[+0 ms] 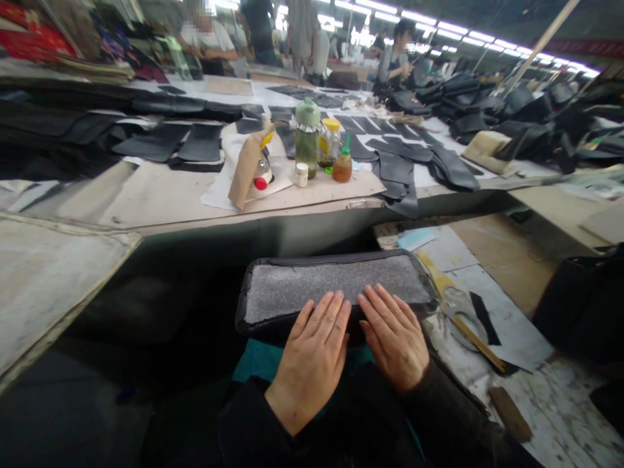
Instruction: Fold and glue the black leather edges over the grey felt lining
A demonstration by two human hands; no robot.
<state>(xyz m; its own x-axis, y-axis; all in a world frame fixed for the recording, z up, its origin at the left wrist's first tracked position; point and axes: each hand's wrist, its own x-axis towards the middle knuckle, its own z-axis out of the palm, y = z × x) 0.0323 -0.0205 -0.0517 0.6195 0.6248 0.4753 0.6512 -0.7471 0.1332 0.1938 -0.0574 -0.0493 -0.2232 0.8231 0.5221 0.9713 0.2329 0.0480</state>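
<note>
Across my lap lies a long black piece that looks like the base of a bag, its face a grey felt-like panel within a dark folded rim. On its near edge rests my left hand, palm down, fingers stretched out together. Just right of it, my right hand lies flat on the same edge with straight fingers. Both sets of fingertips touch the border of the grey panel. The underside of the piece is hidden, and teal cloth shows beneath it.
Ahead, a worktable bears a green bottle, a small glue bottle and cut black pieces. At right, a low bench carries a tape roll and a yellow strip. Black bags are piled beyond; several people work behind.
</note>
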